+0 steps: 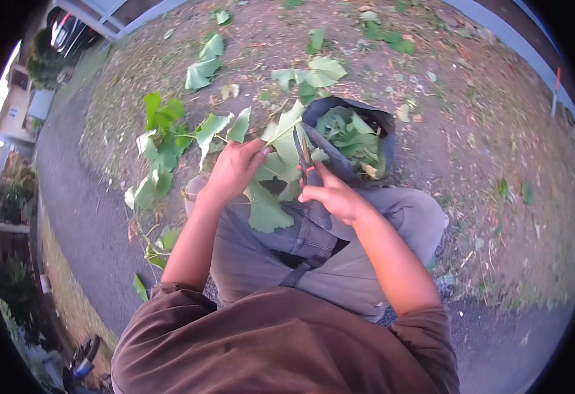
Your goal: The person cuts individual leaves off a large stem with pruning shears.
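My left hand [238, 167] is closed on a leafy vine stem [281, 133] that runs up and to the right past my fingers. Large pale green leaves [268, 209] hang from it over my lap. In my right hand [333, 196] is a pair of scissors [304, 154], blades pointing up beside the stem, fingers wrapped round the handles. Just beyond the scissors stands a dark fabric bag [385, 123], its mouth facing up, with cut green leaves [348, 134] inside.
More leafy vine [162, 157] trails over the ground to my left. Loose leaves [323, 71] lie scattered ahead on the dirt and dry grass. A paved strip [70, 164] curves along the left, with a parked car [70, 33] far off. My crossed legs [248, 262] are below my hands.
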A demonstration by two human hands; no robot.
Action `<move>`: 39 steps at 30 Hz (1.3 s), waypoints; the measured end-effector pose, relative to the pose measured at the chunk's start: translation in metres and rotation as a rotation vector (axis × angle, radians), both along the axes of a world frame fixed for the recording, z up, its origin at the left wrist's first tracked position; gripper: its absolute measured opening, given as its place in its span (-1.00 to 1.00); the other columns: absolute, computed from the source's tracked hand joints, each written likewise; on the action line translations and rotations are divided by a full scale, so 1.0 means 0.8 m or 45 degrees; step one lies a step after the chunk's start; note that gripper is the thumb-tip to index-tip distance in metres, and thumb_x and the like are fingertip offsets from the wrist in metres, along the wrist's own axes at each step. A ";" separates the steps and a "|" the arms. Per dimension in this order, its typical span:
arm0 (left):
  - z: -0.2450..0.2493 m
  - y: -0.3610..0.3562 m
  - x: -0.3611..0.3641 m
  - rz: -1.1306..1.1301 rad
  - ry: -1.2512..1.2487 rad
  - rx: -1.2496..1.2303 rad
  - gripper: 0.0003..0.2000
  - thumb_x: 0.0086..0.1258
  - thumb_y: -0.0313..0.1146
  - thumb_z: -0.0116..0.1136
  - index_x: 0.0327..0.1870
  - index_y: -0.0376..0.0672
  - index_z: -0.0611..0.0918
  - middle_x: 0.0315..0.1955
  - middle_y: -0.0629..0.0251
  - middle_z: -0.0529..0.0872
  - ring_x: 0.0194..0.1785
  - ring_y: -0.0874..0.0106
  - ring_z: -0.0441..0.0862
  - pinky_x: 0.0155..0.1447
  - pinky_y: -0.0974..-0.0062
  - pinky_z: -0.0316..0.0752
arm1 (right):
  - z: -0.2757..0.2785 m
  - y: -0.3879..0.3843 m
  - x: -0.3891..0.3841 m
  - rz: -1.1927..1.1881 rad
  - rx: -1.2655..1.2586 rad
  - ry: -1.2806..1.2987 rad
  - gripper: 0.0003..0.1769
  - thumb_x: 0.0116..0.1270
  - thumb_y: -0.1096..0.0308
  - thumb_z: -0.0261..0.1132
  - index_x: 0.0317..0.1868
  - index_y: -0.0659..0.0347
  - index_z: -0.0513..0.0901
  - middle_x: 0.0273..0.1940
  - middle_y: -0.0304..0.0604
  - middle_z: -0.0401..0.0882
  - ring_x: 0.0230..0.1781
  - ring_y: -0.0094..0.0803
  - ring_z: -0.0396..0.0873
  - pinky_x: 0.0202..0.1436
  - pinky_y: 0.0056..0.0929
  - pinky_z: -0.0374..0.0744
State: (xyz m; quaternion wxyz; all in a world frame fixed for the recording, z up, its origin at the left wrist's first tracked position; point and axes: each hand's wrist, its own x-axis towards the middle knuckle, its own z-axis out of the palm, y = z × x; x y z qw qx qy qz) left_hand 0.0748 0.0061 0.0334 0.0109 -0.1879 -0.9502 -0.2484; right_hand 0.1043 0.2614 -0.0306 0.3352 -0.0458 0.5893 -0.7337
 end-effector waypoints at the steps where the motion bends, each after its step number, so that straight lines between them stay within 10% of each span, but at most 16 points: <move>1: 0.001 0.009 -0.007 -0.034 0.004 -0.001 -0.83 0.63 -0.32 0.23 -0.13 -0.25 0.67 -0.46 -0.04 0.69 -0.20 -0.12 0.71 0.01 -0.02 0.53 | 0.002 0.003 -0.003 -0.071 -0.007 -0.019 -0.33 0.32 0.34 0.40 0.45 0.15 0.49 0.14 -0.17 0.58 0.22 -0.37 0.55 0.39 -0.36 0.44; 15: 0.033 0.047 -0.032 -0.342 0.182 -0.646 -0.79 0.69 -0.19 0.16 -0.03 -0.11 0.74 -0.45 0.01 0.76 -0.25 -0.05 0.77 0.02 0.04 0.62 | -0.032 -0.012 -0.022 -0.466 -0.147 -0.116 -0.71 0.44 0.20 0.38 0.06 0.15 0.64 -0.17 -0.29 0.63 -0.13 -0.46 0.60 0.06 -0.40 0.54; 28: -0.017 0.091 -0.079 -0.442 0.262 -0.545 -0.77 0.65 -0.27 0.17 0.16 -0.09 0.76 -0.45 0.12 0.80 -0.23 0.03 0.83 0.12 0.06 0.64 | -0.056 0.003 -0.041 -0.684 -0.453 -0.595 -0.80 0.46 0.24 0.35 -0.16 0.19 0.61 -0.42 -0.30 0.56 -0.49 -0.43 0.54 -0.37 -0.30 0.57; 34: -0.025 0.062 -0.075 -0.450 0.046 -0.261 -0.71 0.63 -0.37 0.15 0.25 -0.22 0.73 -0.11 -0.08 0.72 0.00 -0.10 0.73 0.17 0.00 0.61 | -0.056 0.007 -0.041 -0.823 -0.388 -0.432 -0.83 0.48 0.25 0.32 -0.19 0.15 0.58 -0.43 -0.31 0.55 -0.44 -0.43 0.57 -0.31 -0.30 0.60; 39: -0.005 0.037 -0.078 -0.268 0.121 -0.075 -0.67 0.60 -0.43 0.16 0.31 -0.19 0.72 -0.11 0.03 0.69 0.01 -0.03 0.72 0.23 0.07 0.57 | -0.052 -0.012 -0.032 -0.455 -0.055 -0.158 -0.65 0.49 0.20 0.30 0.17 0.19 0.59 -0.14 -0.23 0.68 -0.13 -0.38 0.71 0.13 -0.32 0.61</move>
